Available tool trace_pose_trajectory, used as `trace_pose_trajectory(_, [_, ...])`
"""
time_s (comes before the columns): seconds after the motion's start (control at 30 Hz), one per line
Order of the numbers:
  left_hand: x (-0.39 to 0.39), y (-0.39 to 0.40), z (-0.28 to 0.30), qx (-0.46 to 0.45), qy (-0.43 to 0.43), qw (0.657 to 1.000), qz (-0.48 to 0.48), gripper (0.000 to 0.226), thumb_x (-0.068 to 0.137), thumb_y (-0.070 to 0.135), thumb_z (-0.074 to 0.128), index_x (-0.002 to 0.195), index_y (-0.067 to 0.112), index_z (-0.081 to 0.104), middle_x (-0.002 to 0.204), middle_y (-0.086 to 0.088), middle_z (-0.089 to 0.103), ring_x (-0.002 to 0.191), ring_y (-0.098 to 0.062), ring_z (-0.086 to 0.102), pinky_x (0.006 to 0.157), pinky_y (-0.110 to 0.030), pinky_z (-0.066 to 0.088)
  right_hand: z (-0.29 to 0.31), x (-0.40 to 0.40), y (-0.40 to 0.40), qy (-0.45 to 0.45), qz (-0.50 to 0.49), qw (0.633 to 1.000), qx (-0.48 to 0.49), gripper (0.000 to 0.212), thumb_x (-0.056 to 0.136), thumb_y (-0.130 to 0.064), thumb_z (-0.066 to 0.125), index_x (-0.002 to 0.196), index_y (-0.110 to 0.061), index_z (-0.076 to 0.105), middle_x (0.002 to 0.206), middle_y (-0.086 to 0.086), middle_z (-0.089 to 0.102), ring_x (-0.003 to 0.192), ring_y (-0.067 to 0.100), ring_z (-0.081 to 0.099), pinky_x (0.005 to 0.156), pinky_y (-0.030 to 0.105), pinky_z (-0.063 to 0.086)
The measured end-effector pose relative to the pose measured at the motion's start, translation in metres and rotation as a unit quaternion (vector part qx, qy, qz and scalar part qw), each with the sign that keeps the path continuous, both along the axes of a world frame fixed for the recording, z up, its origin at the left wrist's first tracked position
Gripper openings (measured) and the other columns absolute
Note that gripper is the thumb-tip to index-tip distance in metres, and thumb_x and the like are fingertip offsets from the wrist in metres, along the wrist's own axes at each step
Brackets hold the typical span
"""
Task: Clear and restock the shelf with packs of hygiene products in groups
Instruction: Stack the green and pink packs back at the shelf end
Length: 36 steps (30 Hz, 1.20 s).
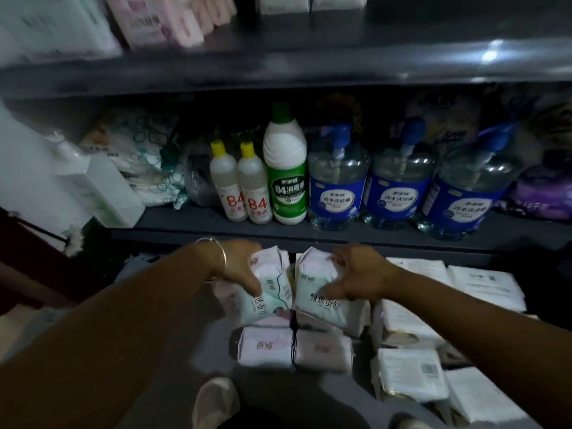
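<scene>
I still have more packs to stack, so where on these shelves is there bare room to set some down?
Bare dark shelf lies left of the two pink packs at the bottom. The upper grey shelf is bare right of the white packs. The middle shelf is crowded with blue-labelled pump bottles; white packs fill the bottom right.

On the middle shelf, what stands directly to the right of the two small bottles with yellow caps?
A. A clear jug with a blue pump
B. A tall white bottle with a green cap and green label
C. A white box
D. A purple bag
B: the tall white bottle with the green cap stands right beside the two yellow-capped bottles, and the blue-pump jugs come only after it.
</scene>
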State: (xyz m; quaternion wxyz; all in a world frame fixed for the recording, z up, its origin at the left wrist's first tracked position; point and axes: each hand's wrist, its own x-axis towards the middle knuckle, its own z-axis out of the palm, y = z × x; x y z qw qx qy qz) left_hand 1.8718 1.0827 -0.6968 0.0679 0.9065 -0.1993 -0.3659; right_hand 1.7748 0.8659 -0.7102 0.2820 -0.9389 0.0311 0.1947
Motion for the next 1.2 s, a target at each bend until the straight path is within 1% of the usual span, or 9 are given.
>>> trace_pose_trajectory(0.1, [0.008, -0.01, 0.061, -0.021, -0.003, 1.0, -0.001, 0.046, 0.066, 0.022, 0.082, 0.104, 0.022, 0.057, 0.105, -0.001, 0.068, 0.094, -0.019, 0.067, 0.083, -0.035, 0.057, 0.059, 0.006, -0.012, -0.019, -0.006, 0.998, 0.058, 0.053, 0.069, -0.032, 0.082, 0.109, -0.011, 0.055, 0.102, -0.004, 0.059, 0.089, 0.012, 0.059, 0.072, 0.021, 0.053])
trace_pose_trajectory(0.23, [0.015, -0.029, 0.148, -0.047, -0.023, 0.998, -0.018, 0.031, 0.072, 0.014, 0.078, 0.096, 0.02, 0.06, 0.099, -0.004, 0.071, 0.085, -0.02, 0.07, 0.077, -0.036, 0.059, 0.136, 0.015, -0.027, -0.06, -0.013, 0.995, 0.08, 0.035, 0.067, -0.021, 0.084, 0.076, -0.016, 0.051, 0.073, -0.005, 0.056, 0.055, 0.002, 0.055, 0.045, 0.012, 0.041])
trace_pose_trajectory(0.47, [0.016, -0.052, 0.273, -0.089, -0.119, 0.988, -0.039, 0.04, 0.073, 0.017, 0.078, 0.109, 0.016, 0.06, 0.103, -0.006, 0.072, 0.089, -0.022, 0.071, 0.08, -0.038, 0.058, 0.255, 0.015, -0.05, -0.154, -0.023, 0.984, 0.084, 0.04, 0.065, -0.015, 0.084, 0.095, -0.001, 0.063, 0.088, 0.015, 0.07, 0.071, 0.022, 0.064, 0.06, 0.032, 0.053])
trace_pose_trajectory(0.6, [0.011, -0.059, 0.321, -0.142, -0.171, 0.975, -0.03, 0.041, 0.071, 0.017, 0.079, 0.107, 0.018, 0.059, 0.098, 0.0, 0.071, 0.083, -0.016, 0.07, 0.071, -0.032, 0.058, 0.304, 0.016, -0.065, -0.216, -0.035, 0.974, 0.066, 0.038, 0.065, -0.012, 0.082, 0.095, 0.001, 0.063, 0.085, 0.011, 0.068, 0.066, 0.016, 0.061, 0.058, 0.028, 0.05])
trace_pose_trajectory(0.7, [0.016, -0.062, 0.337, -0.19, -0.205, 0.96, -0.024, 0.042, 0.07, 0.018, 0.08, 0.104, 0.024, 0.056, 0.095, 0.004, 0.069, 0.079, -0.011, 0.069, 0.061, -0.024, 0.056, 0.325, 0.022, -0.073, -0.25, -0.052, 0.965, 0.051, 0.033, 0.066, -0.011, 0.082, 0.092, -0.001, 0.063, 0.081, 0.004, 0.066, 0.063, 0.013, 0.061, 0.053, 0.023, 0.05])
trace_pose_trajectory(0.87, [0.037, -0.065, 0.331, -0.218, -0.336, 0.915, -0.051, 0.059, 0.069, 0.02, 0.08, 0.119, 0.02, 0.049, 0.1, 0.004, 0.061, 0.085, -0.014, 0.06, 0.063, -0.019, 0.05, 0.337, 0.054, -0.067, -0.302, -0.076, 0.95, -0.007, 0.034, 0.066, -0.017, 0.083, 0.089, -0.009, 0.06, 0.08, 0.001, 0.063, 0.054, 0.01, 0.06, 0.046, 0.019, 0.046])
trace_pose_trajectory(0.97, [0.059, -0.068, 0.317, -0.254, -0.408, 0.875, -0.058, 0.065, 0.064, 0.02, 0.082, 0.121, 0.026, 0.049, 0.107, 0.002, 0.056, 0.096, -0.018, 0.055, 0.073, -0.026, 0.049, 0.335, 0.074, -0.06, -0.326, -0.089, 0.94, -0.051, 0.04, 0.066, -0.025, 0.082, 0.096, -0.013, 0.059, 0.088, 0.002, 0.065, 0.069, 0.017, 0.065, 0.066, 0.031, 0.055])
trace_pose_trajectory(1.07, [0.082, -0.07, 0.304, -0.284, -0.438, 0.852, -0.05, 0.068, 0.063, 0.023, 0.082, 0.122, 0.028, 0.049, 0.111, 0.004, 0.049, 0.102, -0.019, 0.049, 0.081, -0.026, 0.041, 0.331, 0.091, -0.055, -0.341, -0.112, 0.927, -0.11, 0.053, 0.067, -0.034, 0.079, 0.111, -0.014, 0.055, 0.103, 0.003, 0.063, 0.092, 0.025, 0.062, 0.091, 0.044, 0.049])
trace_pose_trajectory(1.2, [0.104, -0.08, 0.294, -0.31, -0.443, 0.84, -0.045, 0.073, 0.061, 0.024, 0.084, 0.125, 0.031, 0.049, 0.11, 0.007, 0.041, 0.102, -0.015, 0.04, 0.083, -0.022, 0.033, 0.325, 0.113, -0.055, -0.368, -0.127, 0.902, -0.187, 0.052, 0.07, -0.037, 0.076, 0.112, -0.016, 0.053, 0.1, -0.001, 0.057, 0.097, 0.023, 0.055, 0.096, 0.037, 0.037])
